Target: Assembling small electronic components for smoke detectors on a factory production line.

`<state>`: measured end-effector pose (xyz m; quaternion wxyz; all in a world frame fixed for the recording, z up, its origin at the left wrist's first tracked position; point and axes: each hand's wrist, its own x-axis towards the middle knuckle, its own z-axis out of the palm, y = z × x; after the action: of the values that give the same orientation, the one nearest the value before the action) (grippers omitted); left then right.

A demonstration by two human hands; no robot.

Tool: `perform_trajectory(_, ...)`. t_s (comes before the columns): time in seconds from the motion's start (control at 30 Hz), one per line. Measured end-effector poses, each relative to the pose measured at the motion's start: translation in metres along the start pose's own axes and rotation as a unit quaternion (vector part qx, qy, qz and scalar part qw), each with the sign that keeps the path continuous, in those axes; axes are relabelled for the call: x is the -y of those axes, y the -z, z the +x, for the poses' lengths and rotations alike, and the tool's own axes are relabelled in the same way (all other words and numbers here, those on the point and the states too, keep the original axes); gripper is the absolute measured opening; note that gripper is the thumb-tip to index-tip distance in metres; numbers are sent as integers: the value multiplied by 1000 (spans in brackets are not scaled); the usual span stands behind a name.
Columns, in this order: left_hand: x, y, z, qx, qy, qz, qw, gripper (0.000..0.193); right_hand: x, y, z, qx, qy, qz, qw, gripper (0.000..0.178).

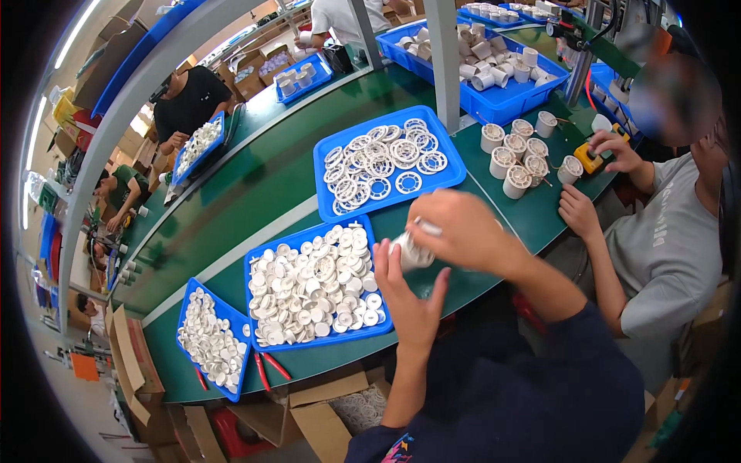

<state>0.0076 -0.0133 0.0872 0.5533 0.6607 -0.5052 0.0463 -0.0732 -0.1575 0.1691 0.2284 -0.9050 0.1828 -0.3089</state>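
Observation:
My right hand (467, 231) is closed over the top of a white cylindrical cup-shaped part (417, 253), with a small pale piece (428, 227) showing at its fingers. Motion blurs the cup, and my fingers hide much of its upper end. Against the cup's left side stand the fingertips of my left hand (411, 305); its fingers are stretched and the thumb is spread away. Just left of this hand, a blue tray (309, 337) carries many white round caps. Beyond my hands, another blue tray (455, 171) holds white slotted rings.
A smaller blue tray (241, 378) of white parts and red-handled pliers (270, 369) lie at left. On the right, a co-worker's hands (590, 185) are near assembled white cups (515, 183) and a yellow tool (590, 157). A grey post (441, 62) rises at the back; cardboard boxes (320, 424) sit below.

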Motion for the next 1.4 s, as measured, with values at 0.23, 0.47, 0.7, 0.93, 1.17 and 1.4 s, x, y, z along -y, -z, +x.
perform_trajectory(0.23,21,-7,-40,72,194,-61,976,83,0,-59,-31,69,-77,9,995,18)
perform_trajectory(0.47,26,-11,-59,40,168,-98,980,78,-17,-83,-41,78,-111,17,991,22)
perform_trajectory(0.7,27,-5,-49,73,132,-40,988,60,-29,-104,-33,-48,-201,137,969,38)
perform_trajectory(0.93,13,-2,-58,67,213,-36,974,67,-55,-124,-47,-61,-104,43,992,27)
perform_trajectory(1.17,21,0,-69,60,192,-19,979,69,-37,-117,-11,-4,-19,84,996,29)
perform_trajectory(1.4,17,5,-66,97,158,-29,982,70,-27,-153,21,86,39,-17,995,19)
